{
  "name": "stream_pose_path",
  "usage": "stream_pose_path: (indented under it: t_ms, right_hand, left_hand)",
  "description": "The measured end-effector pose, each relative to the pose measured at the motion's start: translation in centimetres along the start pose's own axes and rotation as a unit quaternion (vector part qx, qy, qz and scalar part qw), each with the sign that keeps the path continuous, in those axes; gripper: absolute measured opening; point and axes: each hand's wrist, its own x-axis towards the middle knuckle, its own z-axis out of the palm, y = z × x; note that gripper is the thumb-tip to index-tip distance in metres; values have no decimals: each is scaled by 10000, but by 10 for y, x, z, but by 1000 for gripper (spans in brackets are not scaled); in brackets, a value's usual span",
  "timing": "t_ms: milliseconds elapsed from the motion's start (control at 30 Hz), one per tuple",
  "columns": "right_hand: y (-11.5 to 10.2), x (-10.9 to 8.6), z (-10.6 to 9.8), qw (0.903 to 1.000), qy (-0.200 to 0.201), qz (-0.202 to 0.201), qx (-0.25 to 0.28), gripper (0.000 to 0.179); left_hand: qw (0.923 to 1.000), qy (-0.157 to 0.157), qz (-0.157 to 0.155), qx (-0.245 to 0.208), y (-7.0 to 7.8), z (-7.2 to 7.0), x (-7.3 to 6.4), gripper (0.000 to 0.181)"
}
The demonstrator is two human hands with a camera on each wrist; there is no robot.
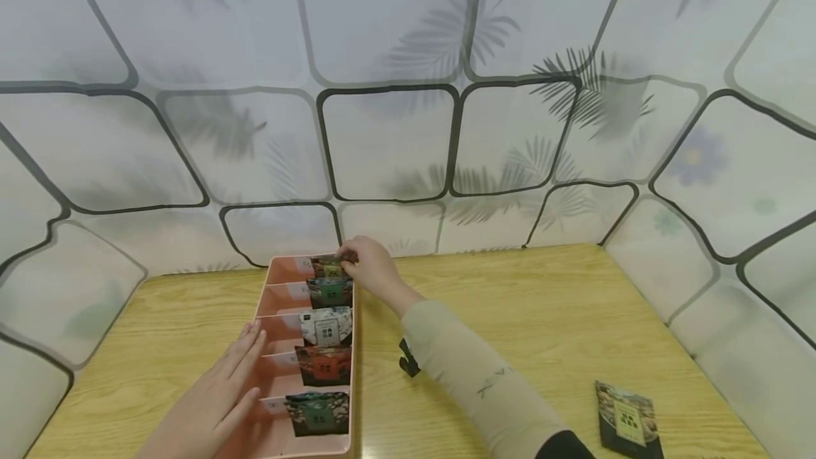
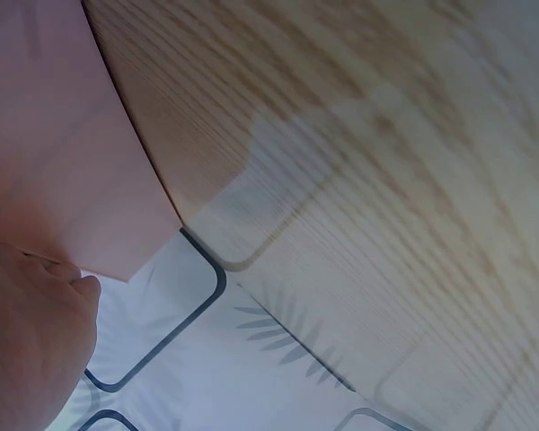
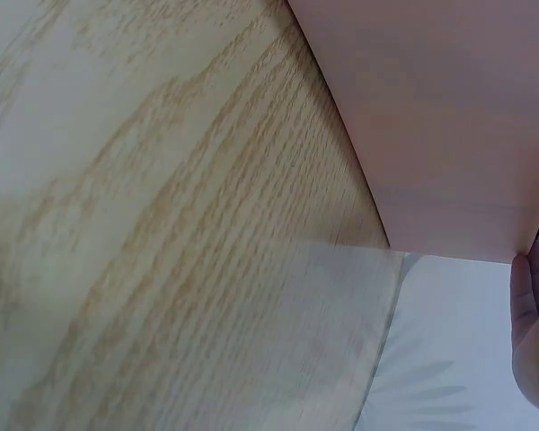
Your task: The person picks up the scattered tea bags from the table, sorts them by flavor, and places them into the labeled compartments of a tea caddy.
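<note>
A long pink divided box stands on the table, with one packet in each compartment. At its far end my right hand pinches the top right corner of a dark packet with a yellow-green label. Nearer come a green packet, a white packet, a red packet and a dark green packet. My left hand rests along the box's left side, fingers straight. In the right wrist view the box's outer wall hides the packets.
Another dark packet with a yellow-green label lies on the wooden table at the near right. A patterned fabric wall encloses the back and sides. A small black object shows beside my right sleeve.
</note>
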Motion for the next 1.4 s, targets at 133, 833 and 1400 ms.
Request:
stream_pose_path:
  t_ms: [133,833,1400]
  right_hand:
    - [1,1,1,9999,-6,111,38,13]
    - [1,3,-13,9979,70,97,637,15]
    - [15,-5,-59,9974,167,-92,697,21]
  left_hand:
    - [10000,17,0,-3,1,0,0,69]
    - [9999,-69,-125,-74,3,0,-1,68]
    - [10000,-5,-45,-72,1,0,0,69]
